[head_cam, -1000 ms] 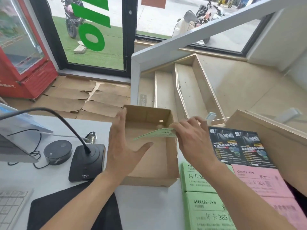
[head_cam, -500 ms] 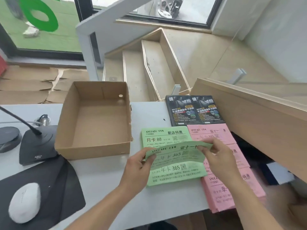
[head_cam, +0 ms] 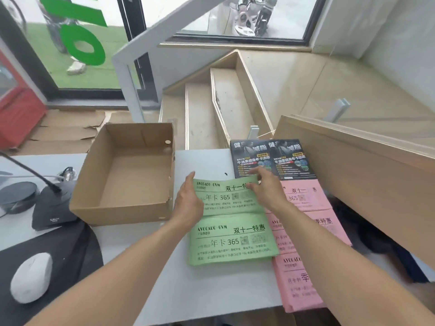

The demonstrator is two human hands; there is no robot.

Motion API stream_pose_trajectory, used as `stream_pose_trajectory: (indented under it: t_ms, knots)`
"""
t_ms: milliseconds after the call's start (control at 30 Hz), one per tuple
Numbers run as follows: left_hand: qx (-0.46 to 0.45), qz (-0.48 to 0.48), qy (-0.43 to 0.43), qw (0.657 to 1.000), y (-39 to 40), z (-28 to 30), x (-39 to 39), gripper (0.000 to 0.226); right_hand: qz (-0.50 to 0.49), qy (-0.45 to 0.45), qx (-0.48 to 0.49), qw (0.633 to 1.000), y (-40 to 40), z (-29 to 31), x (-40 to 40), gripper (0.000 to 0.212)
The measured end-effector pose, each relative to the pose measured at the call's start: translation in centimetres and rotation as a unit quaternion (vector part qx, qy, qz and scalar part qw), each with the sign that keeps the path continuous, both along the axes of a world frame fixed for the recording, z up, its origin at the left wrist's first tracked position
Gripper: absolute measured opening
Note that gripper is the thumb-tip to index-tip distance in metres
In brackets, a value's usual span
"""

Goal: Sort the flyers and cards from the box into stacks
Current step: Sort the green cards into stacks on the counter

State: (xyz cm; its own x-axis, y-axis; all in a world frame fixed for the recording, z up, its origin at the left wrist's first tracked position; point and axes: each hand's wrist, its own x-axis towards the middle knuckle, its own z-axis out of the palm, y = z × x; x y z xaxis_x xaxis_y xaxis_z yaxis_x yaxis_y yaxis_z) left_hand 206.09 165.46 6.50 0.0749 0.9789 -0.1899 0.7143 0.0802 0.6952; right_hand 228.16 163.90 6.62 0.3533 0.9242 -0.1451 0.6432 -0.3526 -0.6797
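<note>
The brown cardboard box (head_cam: 127,208) stands open on the white desk, with nothing showing inside it. Right of it lie two green flyer stacks. On the far one rests a green flyer (head_cam: 226,198), which both hands hold. My left hand (head_cam: 188,203) grips its left edge and my right hand (head_cam: 266,191) pinches its far right corner. The near green stack (head_cam: 233,241) lies flat below it. Pink flyer stacks (head_cam: 303,278) run down the right side. Two black flyers (head_cam: 273,158) lie side by side at the far edge.
A microphone base (head_cam: 51,208) and a round black puck (head_cam: 16,194) sit left of the box. A white mouse (head_cam: 30,276) lies on a black mat (head_cam: 70,250). A wooden counter wall (head_cam: 364,175) rises at the right. Stairs drop away behind the desk.
The green flyer went from the box to above the near green stack, then further to the far green stack. Both hands moved with it, and the view tilted down.
</note>
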Motion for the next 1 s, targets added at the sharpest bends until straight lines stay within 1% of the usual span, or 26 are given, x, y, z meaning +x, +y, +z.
stream_pose_trajectory:
  t_ms: [33,133,233,300,367,400,433,500,567,600,667,700,800,833,867,900,933,967,1000]
  knots:
    - [-0.005,0.000,0.007,1.000,0.2,-0.3,0.1,0.080,0.005,-0.011,-0.011,1.000,0.2,-0.4,0.0,0.030]
    - [-0.026,-0.007,-0.013,1.000,0.1,-1.7,-0.1,0.080,0.011,-0.042,-0.022,0.999,0.1,-1.1,0.2,0.037]
    - [-0.039,-0.021,-0.010,0.999,-0.7,-2.3,-0.5,0.080,0.012,-0.118,-0.003,0.993,-0.4,-1.7,0.5,0.046]
    - [-0.033,-0.031,0.004,0.999,-1.3,-2.6,-0.6,0.077,0.027,-0.166,0.049,0.985,-1.0,-1.9,0.3,0.040]
    - [0.000,-0.053,0.036,0.998,-2.0,-3.2,-0.6,0.068,0.080,-0.186,0.101,0.974,-1.7,-2.2,-0.5,0.027]
    - [0.025,-0.067,0.056,0.996,-2.3,-3.5,-0.5,0.062,0.112,-0.197,0.107,0.968,-2.0,-2.4,-1.1,0.024]
    - [0.042,-0.074,0.072,0.994,-2.7,-3.9,-0.4,0.054,0.140,-0.204,0.097,0.964,-2.4,-2.7,-1.6,0.023]
    - [0.048,-0.071,0.091,0.992,-3.1,-4.3,-0.2,0.041,0.179,-0.224,0.044,0.957,-3.0,-3.3,-2.2,0.025]
    - [0.039,-0.070,0.102,0.992,-3.3,-4.5,-0.3,0.040,0.195,-0.239,0.001,0.951,-3.4,-3.7,-2.1,0.027]
    - [0.042,-0.072,0.099,0.992,-3.4,-4.5,-0.4,0.041,0.189,-0.234,0.004,0.954,-3.5,-3.7,-2.0,0.027]
    - [0.070,-0.080,0.079,0.991,-3.6,-4.4,-0.6,0.045,0.166,-0.217,0.031,0.961,-3.4,-3.4,-2.0,0.028]
    - [0.089,-0.089,0.068,0.990,-3.8,-4.2,-0.9,0.046,0.164,-0.222,0.028,0.961,-3.3,-3.1,-2.1,0.028]
    - [0.124,-0.099,0.017,0.987,-4.3,-3.4,-1.8,0.039,0.181,-0.256,-0.033,0.949,-2.7,-2.5,-2.7,0.027]
    - [0.146,-0.094,-0.002,0.985,-4.5,-3.0,-2.3,0.035,0.175,-0.242,-0.028,0.954,-2.3,-2.2,-3.2,0.027]
    - [0.177,-0.087,-0.016,0.980,-4.5,-2.6,-3.0,0.032,0.166,-0.207,-0.010,0.964,-1.9,-1.7,-4.0,0.026]
    - [0.212,-0.077,-0.024,0.974,-4.5,-2.2,-3.8,0.029,0.160,-0.147,0.005,0.976,-1.3,-1.2,-5.1,0.027]
    - [0.245,-0.065,-0.025,0.967,-4.4,-1.6,-4.6,0.026,0.156,-0.067,0.012,0.985,-0.7,-0.6,-6.6,0.029]
    - [0.272,-0.052,-0.021,0.961,-4.3,-1.1,-5.5,0.025,0.153,0.022,0.005,0.988,-0.1,0.1,-8.3,0.034]
    - [0.292,-0.037,-0.013,0.956,-4.1,-0.5,-6.5,0.024,0.149,0.105,-0.011,0.983,0.4,0.8,-10.3,0.043]
